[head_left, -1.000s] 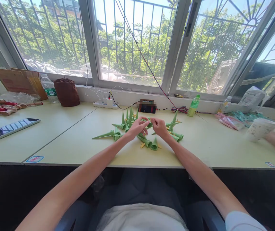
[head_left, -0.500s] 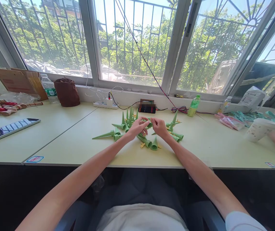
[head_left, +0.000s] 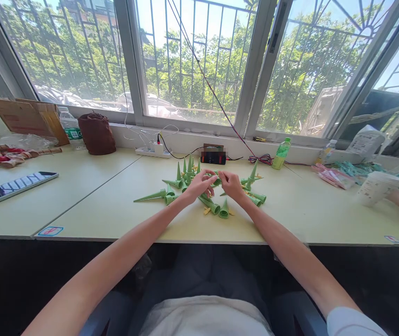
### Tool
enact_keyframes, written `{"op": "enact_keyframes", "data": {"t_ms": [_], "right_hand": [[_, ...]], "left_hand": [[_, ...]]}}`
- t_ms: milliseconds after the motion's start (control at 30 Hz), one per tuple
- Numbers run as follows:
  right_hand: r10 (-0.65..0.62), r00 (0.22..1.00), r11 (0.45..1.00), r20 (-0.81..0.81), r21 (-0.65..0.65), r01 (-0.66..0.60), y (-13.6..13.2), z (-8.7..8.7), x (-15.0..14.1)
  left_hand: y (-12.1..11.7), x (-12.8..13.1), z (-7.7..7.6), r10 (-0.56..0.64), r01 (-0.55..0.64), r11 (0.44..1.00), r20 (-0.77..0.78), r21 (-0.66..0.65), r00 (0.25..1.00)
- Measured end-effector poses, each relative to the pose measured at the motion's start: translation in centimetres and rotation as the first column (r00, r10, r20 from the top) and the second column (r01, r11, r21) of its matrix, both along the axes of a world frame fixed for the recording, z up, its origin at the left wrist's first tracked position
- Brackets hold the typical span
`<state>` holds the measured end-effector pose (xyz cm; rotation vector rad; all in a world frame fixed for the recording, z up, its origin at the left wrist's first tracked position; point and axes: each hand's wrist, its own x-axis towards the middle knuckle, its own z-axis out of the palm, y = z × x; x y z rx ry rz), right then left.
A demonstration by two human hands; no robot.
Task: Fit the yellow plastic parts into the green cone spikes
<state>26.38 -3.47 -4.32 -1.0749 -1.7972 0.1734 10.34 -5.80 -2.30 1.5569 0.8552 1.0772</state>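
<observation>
From the left-centre of the frame, see the long green cone [head_left: 151, 196] lying on the pale surface [head_left: 91, 214], with the upright cones [head_left: 189, 172] clustered behind and to its right; best steer the left wrist clear of these to avoid toppling any. At mid-frame, find the left hand [head_left: 201, 185] with its grip nearly pinched at thumb and forefinger, other fingers loosely bent; cannot tell what, if anything, sits inside. Just below, spot the yellow piece [head_left: 207, 211] and the front cone [head_left: 223, 211], open end toward the camera. Beside the left fingertips, note the right hand [head_left: 231, 185] with a tighter, curled grip, again with contents hidden. Treat this as likely fine fingertip work: steady both wrists, press lightly. Farther right, mind the standing cone [head_left: 251, 176] and the lying cones [head_left: 261, 198], easily nudged by the right forearm.
</observation>
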Motion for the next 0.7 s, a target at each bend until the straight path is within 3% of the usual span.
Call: {"op": "enact_keyframes", "data": {"t_ms": [700], "right_hand": [[-0.010, 1.000, 1.000, -0.004, 0.007, 0.010, -0.43, 0.36, -0.16]], "left_hand": [[-0.30, 0.04, 0.19, 0.007, -0.007, 1.000, 0.018, -0.008, 1.000]]}}
